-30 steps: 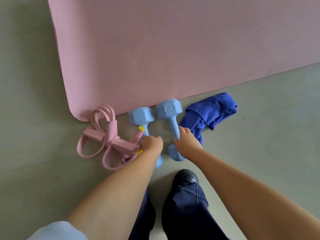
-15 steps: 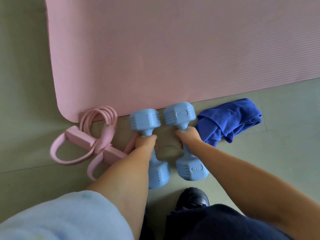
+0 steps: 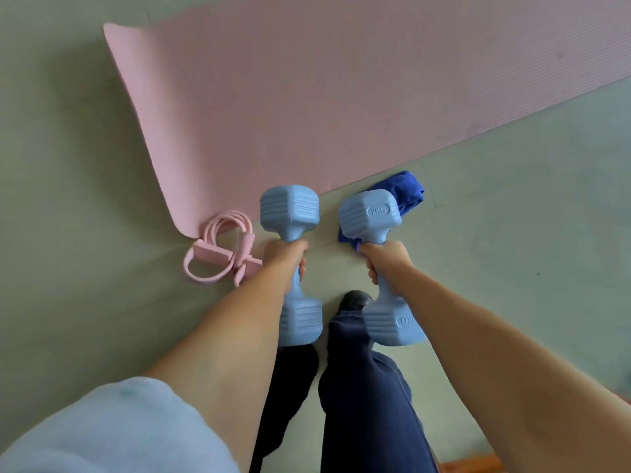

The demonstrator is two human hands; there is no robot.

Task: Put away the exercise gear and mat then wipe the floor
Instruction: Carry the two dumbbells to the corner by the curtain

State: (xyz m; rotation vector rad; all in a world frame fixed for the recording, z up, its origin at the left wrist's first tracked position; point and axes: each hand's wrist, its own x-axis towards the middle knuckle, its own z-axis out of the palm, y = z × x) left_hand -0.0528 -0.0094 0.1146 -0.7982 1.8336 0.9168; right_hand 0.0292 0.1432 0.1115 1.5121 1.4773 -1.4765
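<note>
Two blue dumbbells, one per hand: left dumbbell (image 3: 292, 264) in left hand (image 3: 283, 259), right dumbbell (image 3: 379, 268) in right hand (image 3: 384, 259), fingers wrapped round the handles. Pink mat (image 3: 341, 97) flat on floor (image 3: 68, 165) beyond; pink band (image 3: 222, 254) at its near-left corner; blue cloth (image 3: 409, 191) by its near edge.

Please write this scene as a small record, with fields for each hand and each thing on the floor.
left hand: closed on handle of left dumbbell, lifted
right hand: closed on handle of right dumbbell, marked 2KG, lifted
yoga mat: pink, unrolled on floor
pedal resistance band: pink, at mat corner
cloth: blue, crumpled, at mat edge
</note>
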